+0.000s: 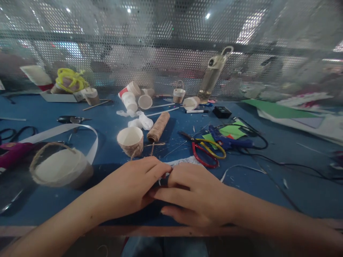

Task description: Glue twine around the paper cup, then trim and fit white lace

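My left hand [131, 184] and my right hand [198, 194] meet near the table's front edge, fingertips close together. Both are closed in a pinch. A small whitish bit shows between them, too hidden to name. Just behind my fingers lies a strip of thin white material [184, 161], partly covered by the hands. Beyond my left hand stands a paper cup [130, 140] wrapped in twine, with a roll of brown twine [158, 126] beside it. Red and yellow handled scissors [205, 150] lie open beyond my right hand.
A white-lined cup basket [63, 166] with a twine handle stands left. A blue glue gun [230, 141] and its cable lie right, over green paper. Farther back are several paper cups [145, 101], a tilted bottle [213, 76] and a perforated metal screen [166, 46].
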Tool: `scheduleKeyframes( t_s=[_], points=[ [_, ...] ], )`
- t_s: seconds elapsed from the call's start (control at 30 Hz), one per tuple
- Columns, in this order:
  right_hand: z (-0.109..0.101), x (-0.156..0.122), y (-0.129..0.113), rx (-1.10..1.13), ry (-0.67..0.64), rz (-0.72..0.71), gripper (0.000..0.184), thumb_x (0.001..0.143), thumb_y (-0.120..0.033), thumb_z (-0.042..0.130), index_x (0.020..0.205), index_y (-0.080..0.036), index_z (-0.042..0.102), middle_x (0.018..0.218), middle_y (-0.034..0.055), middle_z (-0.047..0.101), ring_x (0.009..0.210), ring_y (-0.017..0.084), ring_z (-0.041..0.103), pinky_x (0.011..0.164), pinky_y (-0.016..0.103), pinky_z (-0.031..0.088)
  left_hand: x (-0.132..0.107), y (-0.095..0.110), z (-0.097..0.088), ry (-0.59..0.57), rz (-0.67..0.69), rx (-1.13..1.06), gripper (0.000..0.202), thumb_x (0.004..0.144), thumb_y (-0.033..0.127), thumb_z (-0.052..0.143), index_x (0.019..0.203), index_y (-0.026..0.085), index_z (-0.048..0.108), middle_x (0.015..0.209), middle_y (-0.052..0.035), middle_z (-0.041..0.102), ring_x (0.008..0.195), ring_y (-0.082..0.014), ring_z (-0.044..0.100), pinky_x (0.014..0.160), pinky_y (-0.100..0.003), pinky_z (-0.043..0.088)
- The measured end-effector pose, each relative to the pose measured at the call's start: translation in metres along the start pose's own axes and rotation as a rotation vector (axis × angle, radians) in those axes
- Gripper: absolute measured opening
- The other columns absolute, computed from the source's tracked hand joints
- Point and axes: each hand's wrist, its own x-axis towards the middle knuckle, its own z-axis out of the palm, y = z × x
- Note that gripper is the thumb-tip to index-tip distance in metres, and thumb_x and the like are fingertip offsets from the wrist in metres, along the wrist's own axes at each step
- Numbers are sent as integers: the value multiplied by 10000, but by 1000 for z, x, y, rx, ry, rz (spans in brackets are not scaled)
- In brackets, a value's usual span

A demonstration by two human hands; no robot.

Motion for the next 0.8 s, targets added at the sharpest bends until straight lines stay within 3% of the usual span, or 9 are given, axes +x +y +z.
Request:
scheduleKeyframes(
  t_s=[0.1, 0.2, 0.27, 0.37, 0.5, 0.63, 0.8],
  points=[
    [-4, -3, 4, 51, 168, 76, 174, 981, -208, 539, 1103, -209, 664, 773, -2, 662, 699, 148, 591, 610, 307, 458, 0, -1, 0, 62, 43, 30, 215, 937, 151, 549, 1147, 184, 520, 1009, -54, 667, 905, -215, 640, 741, -328, 541],
    [-8, -7, 16, 119, 272, 278, 123, 946, -152, 584, 1008, -233, 653, 856, 15, 674, 767, 140, 630, 683, 274, 512, 1, -2, 1, 158, 87, 81, 117, 997, 249, 536, 1095, 186, 526, 983, -42, 677, 893, -209, 637, 754, -337, 529],
    [-8, -10, 27, 126, 240, 378, 86, 937, -167, 598, 961, -223, 659, 921, 40, 678, 814, 155, 641, 718, 285, 527, 1, -3, 0, 203, 115, 126, 114, 1003, 238, 533, 1105, 186, 528, 998, -39, 691, 912, -211, 641, 777, -345, 524],
    [-6, -13, 39, 132, 81, 479, 144, 935, -206, 619, 1070, -194, 667, 1034, 75, 713, 893, 188, 648, 812, 337, 529, 1, -2, -3, 261, 132, 179, 121, 996, 214, 546, 1113, 186, 532, 998, -39, 704, 931, -215, 651, 797, -345, 526],
    [-5, -14, 43, 159, -48, 513, 210, 927, -217, 632, 1125, -164, 679, 980, 79, 728, 894, 209, 633, 783, 339, 507, -1, -2, -8, 383, 121, 202, 134, 983, 180, 564, 1115, 190, 546, 989, -34, 714, 953, -208, 660, 826, -337, 528],
    [-8, -12, 42, 106, 49, 509, 115, 925, -166, 618, 1001, -182, 702, 852, 38, 703, 788, 176, 596, 726, 303, 470, -2, -3, -8, 452, 82, 240, 138, 965, 167, 590, 1098, 184, 559, 986, -39, 706, 970, -211, 650, 854, -351, 522],
    [-10, -12, 39, 214, 146, 483, 84, 899, -124, 633, 931, -186, 680, 859, 15, 686, 769, 130, 595, 718, 250, 468, 1, -8, -5, 356, 39, 298, 175, 949, 163, 611, 1119, 178, 576, 1150, -92, 646, 1103, -263, 579, 924, -426, 500]
  ],
)
